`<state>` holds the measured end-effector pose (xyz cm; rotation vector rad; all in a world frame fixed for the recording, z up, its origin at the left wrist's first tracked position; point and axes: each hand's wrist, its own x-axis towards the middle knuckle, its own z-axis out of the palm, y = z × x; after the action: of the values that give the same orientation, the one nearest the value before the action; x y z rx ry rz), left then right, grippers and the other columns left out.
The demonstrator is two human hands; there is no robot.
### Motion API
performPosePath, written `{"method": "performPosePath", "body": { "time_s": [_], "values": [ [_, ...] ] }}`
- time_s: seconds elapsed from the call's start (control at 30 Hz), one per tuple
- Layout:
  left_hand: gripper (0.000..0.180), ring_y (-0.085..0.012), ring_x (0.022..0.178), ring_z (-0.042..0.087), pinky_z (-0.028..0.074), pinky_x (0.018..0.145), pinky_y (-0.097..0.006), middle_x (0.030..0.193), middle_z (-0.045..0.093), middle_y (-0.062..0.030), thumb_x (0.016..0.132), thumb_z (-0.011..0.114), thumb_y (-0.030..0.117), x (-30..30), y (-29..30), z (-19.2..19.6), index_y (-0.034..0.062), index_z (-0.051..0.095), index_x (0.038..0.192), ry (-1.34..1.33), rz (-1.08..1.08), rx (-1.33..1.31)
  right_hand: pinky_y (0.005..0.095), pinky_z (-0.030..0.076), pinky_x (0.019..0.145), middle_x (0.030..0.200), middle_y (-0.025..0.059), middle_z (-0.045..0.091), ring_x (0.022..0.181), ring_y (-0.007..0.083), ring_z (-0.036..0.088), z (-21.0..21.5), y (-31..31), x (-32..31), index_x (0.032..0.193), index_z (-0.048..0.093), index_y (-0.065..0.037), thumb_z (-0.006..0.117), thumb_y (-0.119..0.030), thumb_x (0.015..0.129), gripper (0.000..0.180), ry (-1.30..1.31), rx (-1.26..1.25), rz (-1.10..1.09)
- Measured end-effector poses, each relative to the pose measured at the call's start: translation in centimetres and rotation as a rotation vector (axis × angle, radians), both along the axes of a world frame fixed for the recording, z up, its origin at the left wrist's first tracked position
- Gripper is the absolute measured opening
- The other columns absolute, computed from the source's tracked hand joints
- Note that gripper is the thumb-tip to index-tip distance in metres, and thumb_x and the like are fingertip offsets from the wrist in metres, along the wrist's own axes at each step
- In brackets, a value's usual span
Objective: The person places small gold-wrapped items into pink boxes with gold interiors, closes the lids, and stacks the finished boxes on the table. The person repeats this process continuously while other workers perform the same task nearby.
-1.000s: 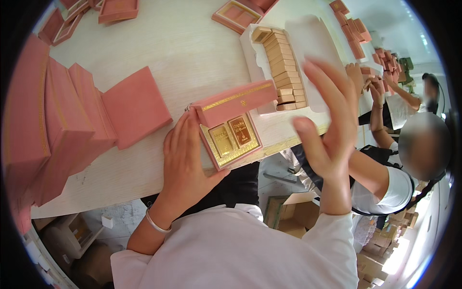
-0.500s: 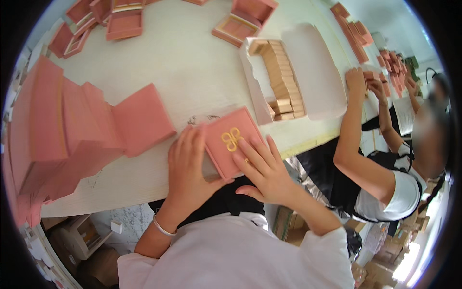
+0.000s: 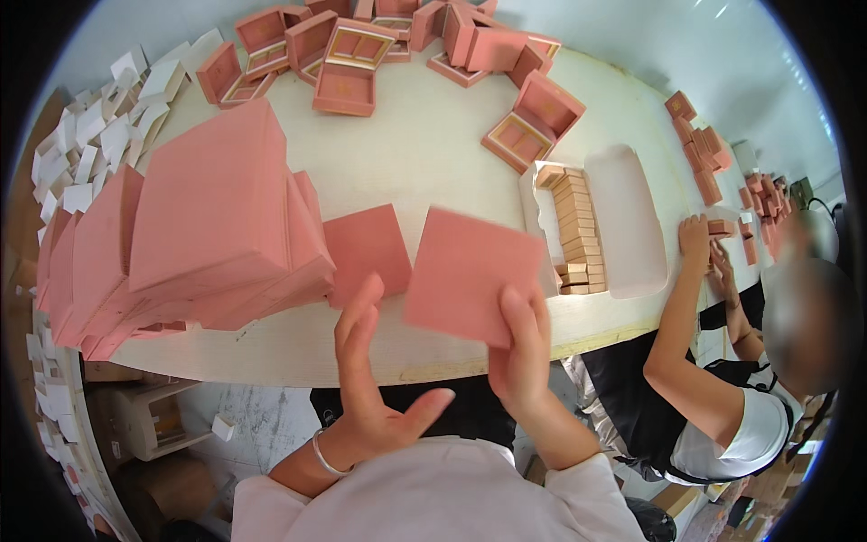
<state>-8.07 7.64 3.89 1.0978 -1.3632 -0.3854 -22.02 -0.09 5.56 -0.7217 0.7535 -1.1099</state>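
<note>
My right hand (image 3: 522,357) grips a square pink gift box (image 3: 465,271) by its near right corner, thumb on the face turned to me. That face is plain, and the box is raised above the table edge. Just left of it, my left hand (image 3: 375,384) is open with thumb and fingers spread, holding nothing. A metal bangle circles the left wrist. Beyond the left fingertips, another plain pink box (image 3: 368,244) lies against a large pile of pink boxes (image 3: 212,203).
Open pink boxes (image 3: 348,86) with divided inserts stand along the table's far side. A white carton (image 3: 628,226) holds rows of small gold-tan blocks (image 3: 578,217). White pieces (image 3: 117,117) are heaped at far left. A co-worker's arm (image 3: 673,316) reaches over the table at right.
The box's gold-emblem face no longer shows; a plain face is turned up. My right hand has lifted it, while my left hand has come off it. The view has shifted.
</note>
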Motion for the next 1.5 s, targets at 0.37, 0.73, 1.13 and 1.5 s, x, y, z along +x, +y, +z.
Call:
{"method": "performPosePath", "body": {
  "time_s": [0.37,0.73,1.13,1.5],
  "values": [
    [0.037,-0.0323,0.115,0.044,0.033,0.099,-0.044,0.119,0.048,-0.017,0.08,0.061,0.011,1.7,2.2,-2.0,0.0035,0.048,0.114,-0.082,0.083,0.054,0.0301,0.045,0.065,0.097,0.0083,0.056,0.081,0.0165,0.056,-2.4,-1.1,4.7,0.142,0.02,-0.007,0.069,-0.006,0.078,0.08,0.463,-0.504,0.243],
    [0.02,-0.0278,0.081,0.056,0.045,0.074,-0.036,0.088,0.059,-0.0123,0.072,0.062,-0.003,-0.3,0.7,-2.3,0.0028,0.059,0.091,-0.143,-0.022,0.076,0.0377,0.049,0.072,0.101,0.0151,0.059,0.093,0.0289,0.059,3.3,-11.1,-1.1,0.119,0.053,-0.005,0.065,-0.019,0.081,0.042,1.411,-1.126,-0.067],
    [0.02,-0.0263,0.074,0.058,0.047,0.068,-0.033,0.084,0.061,-0.0113,0.072,0.063,-0.004,-1.5,0.7,-1.7,0.003,0.059,0.091,-0.215,-0.084,-0.011,0.0445,0.05,0.072,0.087,0.0198,0.066,0.085,0.0362,0.063,3.4,-28.6,-2.9,0.087,0.063,0.0,0.052,-0.005,0.076,0.016,1.432,-0.943,-0.457],
    [0.054,-0.0364,0.115,0.041,0.037,0.095,-0.044,0.128,0.04,-0.022,0.073,0.075,0.02,-2.4,0.0,-1.6,0.0083,0.052,0.12,-0.376,-0.027,0.271,0.0315,0.048,0.067,0.08,0.0159,0.061,0.073,0.0221,0.06,5.5,-6.3,-5.5,0.101,0.059,0.002,0.054,0.01,0.071,0.032,1.142,-0.915,0.203]
  ]
}}
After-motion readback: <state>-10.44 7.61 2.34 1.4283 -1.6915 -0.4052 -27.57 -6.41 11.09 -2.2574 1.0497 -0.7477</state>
